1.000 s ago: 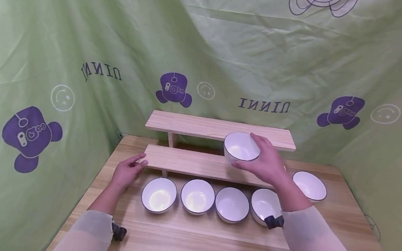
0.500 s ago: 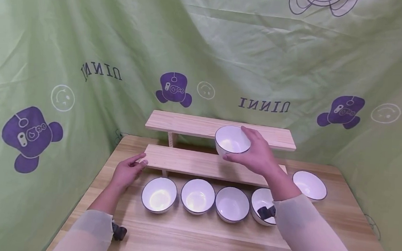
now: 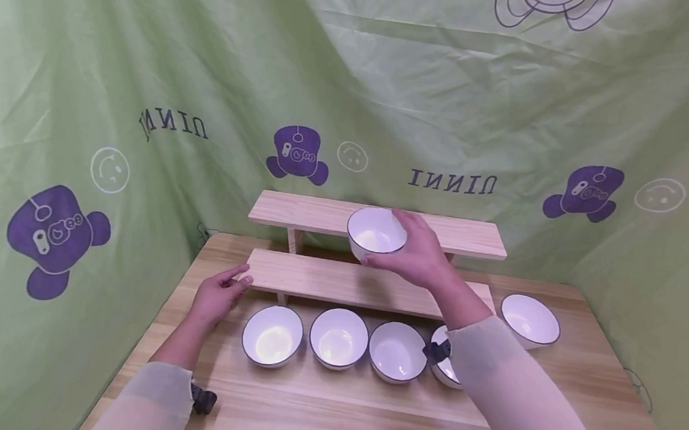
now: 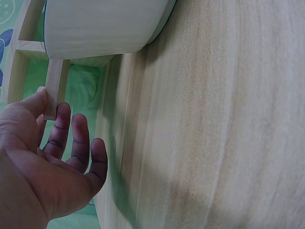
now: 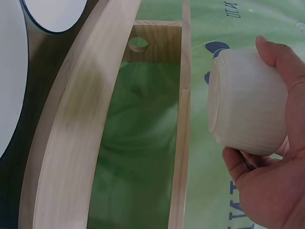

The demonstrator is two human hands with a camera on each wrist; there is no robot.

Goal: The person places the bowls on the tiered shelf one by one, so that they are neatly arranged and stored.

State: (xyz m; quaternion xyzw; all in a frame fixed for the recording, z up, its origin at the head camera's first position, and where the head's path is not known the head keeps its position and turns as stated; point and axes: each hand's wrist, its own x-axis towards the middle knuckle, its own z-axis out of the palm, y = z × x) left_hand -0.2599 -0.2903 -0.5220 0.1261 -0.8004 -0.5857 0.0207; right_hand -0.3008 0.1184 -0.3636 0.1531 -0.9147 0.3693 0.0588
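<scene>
My right hand (image 3: pixel 420 252) grips a white bowl (image 3: pixel 374 231) with a dark rim, held upright in the air in front of the upper board of a two-tier wooden shelf (image 3: pixel 315 274). In the right wrist view, the thumb and fingers wrap the wall of this bowl (image 5: pixel 248 102), its foot ring facing the shelf. My left hand (image 3: pixel 218 297) is at the left end of the lower board. The left wrist view shows its thumb and forefinger pinching the board's end (image 4: pixel 56 86), the other fingers (image 4: pixel 80 136) loosely bent below.
Several like bowls stand in a row before the shelf, from the left bowl (image 3: pixel 272 335) to one partly hidden behind my right sleeve (image 3: pixel 508 379). Another bowl (image 3: pixel 530 320) stands right of the shelf. A green printed curtain (image 3: pixel 392 96) surrounds the wooden table (image 3: pixel 314 417).
My right hand has carried the bowl leftward and slightly up, from the right part of the shelf toward its middle. The left hand has stayed at the lower board's end.
</scene>
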